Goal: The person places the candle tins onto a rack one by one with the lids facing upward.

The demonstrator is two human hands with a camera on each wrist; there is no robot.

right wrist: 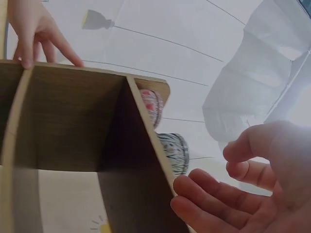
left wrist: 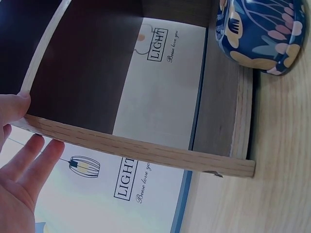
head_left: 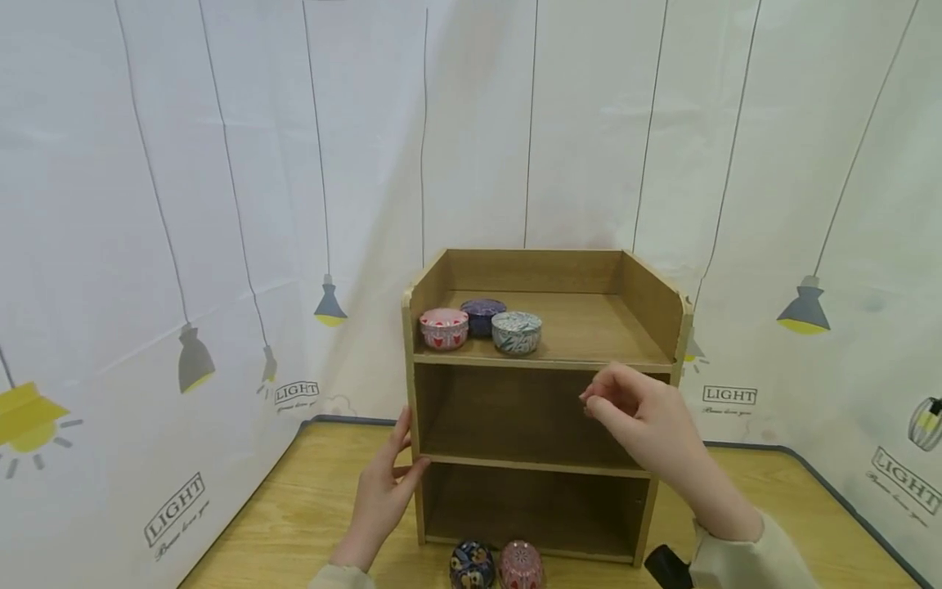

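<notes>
My left hand holds the left side panel of a small wooden shelf. Its thumb lies at the front edge by the middle board, and its fingers touch the outer face. In front of the right part of the shelf is my right hand, its fingers loosely bent with nothing between them. On the top board, toward the left, stand a pink-and-red round tin, a purple tin behind it and a white-and-green leaf-patterned tin. The two lower compartments hold nothing.
A navy floral tin and a pinkish-red patterned tin stand on the wooden table before the shelf's base. A black object shows near the right sleeve. White wall sheets with printed lamps surround the table.
</notes>
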